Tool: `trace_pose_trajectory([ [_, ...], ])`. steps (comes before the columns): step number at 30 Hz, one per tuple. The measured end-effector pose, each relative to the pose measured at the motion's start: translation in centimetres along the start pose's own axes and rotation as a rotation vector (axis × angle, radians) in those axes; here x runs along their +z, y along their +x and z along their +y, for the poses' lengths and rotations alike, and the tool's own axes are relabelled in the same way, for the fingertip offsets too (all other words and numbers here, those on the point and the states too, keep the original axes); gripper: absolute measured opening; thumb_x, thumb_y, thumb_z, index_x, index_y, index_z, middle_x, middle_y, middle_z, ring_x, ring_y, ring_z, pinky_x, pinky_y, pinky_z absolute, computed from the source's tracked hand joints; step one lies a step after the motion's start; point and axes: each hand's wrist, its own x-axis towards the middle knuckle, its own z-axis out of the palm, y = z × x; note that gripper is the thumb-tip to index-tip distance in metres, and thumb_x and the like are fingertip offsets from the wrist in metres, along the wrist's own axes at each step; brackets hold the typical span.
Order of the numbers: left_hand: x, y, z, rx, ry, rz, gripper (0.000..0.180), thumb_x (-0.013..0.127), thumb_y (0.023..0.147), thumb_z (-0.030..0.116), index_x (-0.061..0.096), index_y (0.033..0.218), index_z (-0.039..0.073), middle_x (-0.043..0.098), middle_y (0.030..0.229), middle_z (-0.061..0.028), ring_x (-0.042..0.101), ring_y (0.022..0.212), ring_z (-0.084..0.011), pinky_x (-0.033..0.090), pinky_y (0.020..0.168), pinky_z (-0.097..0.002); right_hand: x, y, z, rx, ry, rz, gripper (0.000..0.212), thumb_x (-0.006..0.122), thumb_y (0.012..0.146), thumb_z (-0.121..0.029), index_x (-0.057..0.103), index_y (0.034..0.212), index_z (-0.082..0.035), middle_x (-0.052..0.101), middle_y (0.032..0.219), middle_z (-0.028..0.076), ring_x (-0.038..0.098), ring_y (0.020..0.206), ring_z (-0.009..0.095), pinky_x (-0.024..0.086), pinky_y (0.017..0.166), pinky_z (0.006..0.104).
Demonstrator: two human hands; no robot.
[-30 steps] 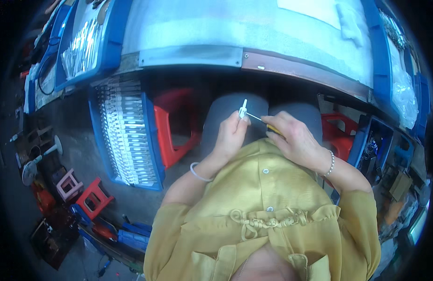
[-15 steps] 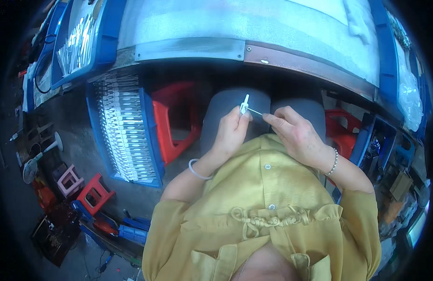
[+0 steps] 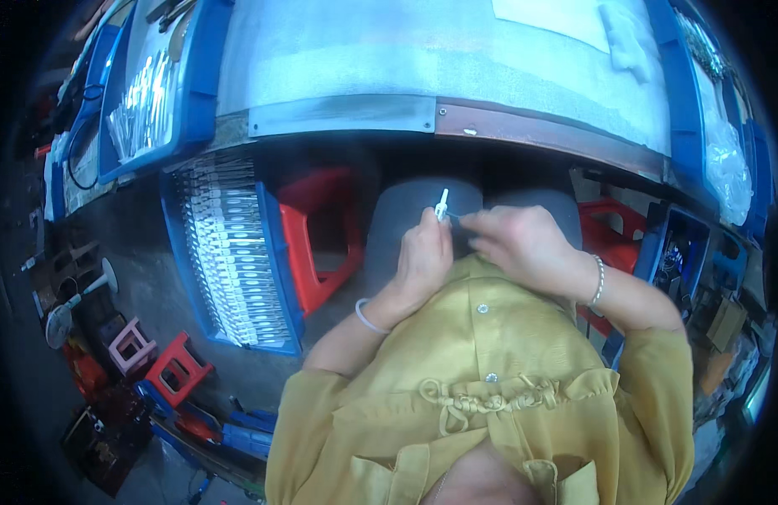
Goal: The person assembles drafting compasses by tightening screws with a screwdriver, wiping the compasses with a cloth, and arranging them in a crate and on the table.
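From where I stood, the person sat at the workbench [image 3: 364, 59], both hands low over the lap, just off the bench's near edge. L hand [image 3: 426, 259] had thumb & fingers closed on a small white piece [image 3: 442, 204]; its narrow tip stuck up past the fingertips, tilted a bit to the R. So the piece was in the air above the dark trousers [image 3: 402, 223], not on the bench.

R hand [image 3: 524, 244] was just beside, fingers curled in & gripping a thin rod [image 3: 454, 215], which ran across the gap to the white piece. Pic was blurry there: couldn't tell if rod actually touched it, & the rest of the rod was hidden in the hand.

White bracelet [image 3: 368, 317] on L wrist, beaded bracelet [image 3: 599, 282] on the R; yellow blouse [image 3: 423, 353].

Floor, person's L: blue crate [image 3: 277, 265] packed w/ rows of similar-looking white parts [image 3: 227, 261], right next to a red stool [image 3: 298, 244]. Up on the bench, far L, blue tray [image 3: 205, 80] w/ slim white sticks [image 3: 149, 101]. Opp. side, R end, another tray, approx same blue [image 3: 685, 126], w/ a clear plastic bag [image 3: 727, 177].
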Motion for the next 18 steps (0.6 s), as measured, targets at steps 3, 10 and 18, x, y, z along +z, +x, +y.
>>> trace_pose_trajectory([
  [3, -0.1, -0.8, -0.1, -0.010, -0.090, -0.009, 0.011, 0.048, 0.093, 0.006, 0.048, 0.088, -0.005, 0.056, 0.064, -0.0269, 0.059, 0.064, -0.0480, 0.041, 0.052, -0.0521, -1.4, 0.7, -3.1, -0.170, -0.672, -0.507, 0.041, 0.055, 0.080, -0.012, 0.059, 0.117, 0.004, 0.061, 0.069, 0.017, 0.065, 0.059, 0.025, 0.054, 0.051, 0.0352],
  [10, -0.3, 0.3, 0.3, -0.068, 0.004, -0.029, 0.012, 0.049, 0.092, 0.006, 0.046, 0.089, -0.005, 0.058, 0.064, -0.0278, 0.060, 0.061, -0.0475, 0.047, 0.053, -0.0532, -0.7, 1.8, -0.6, 0.125, -0.273, -0.402, 0.032, 0.058, 0.084, -0.010, 0.064, 0.112, 0.005, 0.069, 0.085, 0.019, 0.068, 0.067, 0.032, 0.054, 0.057, 0.0375],
  [18, 0.1, -0.2, -0.8, 0.048, 0.033, 0.033, 0.013, 0.047, 0.095, 0.008, 0.047, 0.089, -0.003, 0.055, 0.061, -0.0253, 0.059, 0.059, -0.0455, 0.043, 0.047, -0.0478, -0.5, 1.1, 0.7, 0.864, 0.680, -0.306, 0.028, 0.064, 0.086, -0.006, 0.064, 0.114, -0.001, 0.066, 0.089, 0.018, 0.065, 0.082, 0.034, 0.051, 0.075, 0.0345],
])
